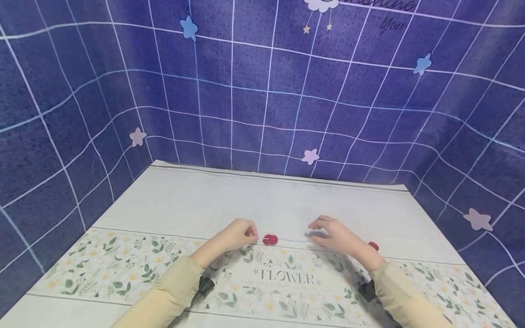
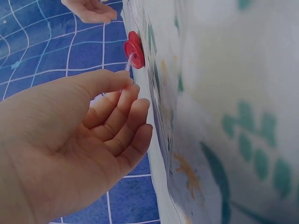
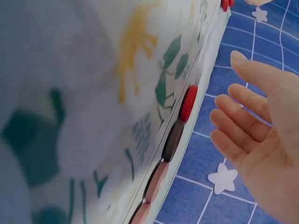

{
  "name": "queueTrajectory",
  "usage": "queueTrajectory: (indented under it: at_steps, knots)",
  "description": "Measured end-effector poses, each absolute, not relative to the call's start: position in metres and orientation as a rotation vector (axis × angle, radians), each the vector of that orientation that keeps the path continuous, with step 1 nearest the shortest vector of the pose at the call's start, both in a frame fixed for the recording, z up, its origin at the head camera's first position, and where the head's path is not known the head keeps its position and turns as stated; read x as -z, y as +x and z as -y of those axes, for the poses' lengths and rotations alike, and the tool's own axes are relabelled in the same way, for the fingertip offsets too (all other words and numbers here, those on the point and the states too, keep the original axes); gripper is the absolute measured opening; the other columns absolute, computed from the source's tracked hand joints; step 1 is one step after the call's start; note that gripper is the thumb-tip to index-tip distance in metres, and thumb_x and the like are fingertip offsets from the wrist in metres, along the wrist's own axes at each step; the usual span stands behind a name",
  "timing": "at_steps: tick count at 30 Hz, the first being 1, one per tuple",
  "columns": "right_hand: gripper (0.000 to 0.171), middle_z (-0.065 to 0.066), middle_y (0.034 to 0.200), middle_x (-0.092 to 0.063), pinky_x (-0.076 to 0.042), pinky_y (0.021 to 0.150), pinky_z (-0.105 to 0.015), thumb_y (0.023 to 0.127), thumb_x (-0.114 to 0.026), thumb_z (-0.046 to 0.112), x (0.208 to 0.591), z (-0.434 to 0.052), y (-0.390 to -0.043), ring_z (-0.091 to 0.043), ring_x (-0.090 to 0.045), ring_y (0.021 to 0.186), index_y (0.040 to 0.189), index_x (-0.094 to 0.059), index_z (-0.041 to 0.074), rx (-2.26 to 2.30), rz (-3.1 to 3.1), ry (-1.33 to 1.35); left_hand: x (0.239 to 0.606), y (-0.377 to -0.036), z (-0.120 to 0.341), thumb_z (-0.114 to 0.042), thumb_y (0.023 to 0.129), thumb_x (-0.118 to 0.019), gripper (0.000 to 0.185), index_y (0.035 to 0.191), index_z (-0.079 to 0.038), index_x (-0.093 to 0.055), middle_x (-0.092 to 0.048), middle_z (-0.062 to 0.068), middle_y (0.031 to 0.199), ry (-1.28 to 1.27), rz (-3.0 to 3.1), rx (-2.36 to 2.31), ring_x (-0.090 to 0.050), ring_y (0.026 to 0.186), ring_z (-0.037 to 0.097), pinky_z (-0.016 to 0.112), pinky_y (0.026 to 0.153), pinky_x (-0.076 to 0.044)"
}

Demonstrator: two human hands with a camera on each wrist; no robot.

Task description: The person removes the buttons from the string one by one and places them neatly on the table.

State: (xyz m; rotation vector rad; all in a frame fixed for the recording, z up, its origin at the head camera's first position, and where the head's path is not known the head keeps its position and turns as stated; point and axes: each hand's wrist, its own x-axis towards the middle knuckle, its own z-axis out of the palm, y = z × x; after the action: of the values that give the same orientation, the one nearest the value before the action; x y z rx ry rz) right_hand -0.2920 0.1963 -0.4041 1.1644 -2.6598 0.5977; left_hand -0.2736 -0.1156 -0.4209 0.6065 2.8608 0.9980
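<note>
The left hand [image 1: 234, 236] pinches a clear cord [image 2: 129, 63] threaded with red buttons [image 1: 270, 239]; the right hand [image 1: 336, 236], fingers relaxed and seemingly empty, leaves them free to slide off.

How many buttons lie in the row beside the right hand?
4: red button, dark brown button, pinkish button, fourth button at frame edge; more may be hidden.

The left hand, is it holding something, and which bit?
Yes. The left hand pinches the end of a thin white string beside the red buttons. The right hand is open, holding nothing.
</note>
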Motion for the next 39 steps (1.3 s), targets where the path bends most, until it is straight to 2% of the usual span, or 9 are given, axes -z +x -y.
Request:
queueTrajectory:
  at_steps: [39]
  knots:
    - [0.030,-0.006,0.102,-0.066,-0.049,0.091,-0.036,0.083,-0.069,0.021,0.404,-0.149,-0.296,-0.021,-0.062,0.098,0.106,-0.066,0.002,-0.621,2.632,1.331,0.417,-0.272,0.116,-0.014,0.084,-0.066,0.006,0.081,-0.012,-0.063,-0.057,-0.006,0.070,0.624,-2.863,-0.999,-0.053,0.068,0.008,0.026,0.070,-0.047]
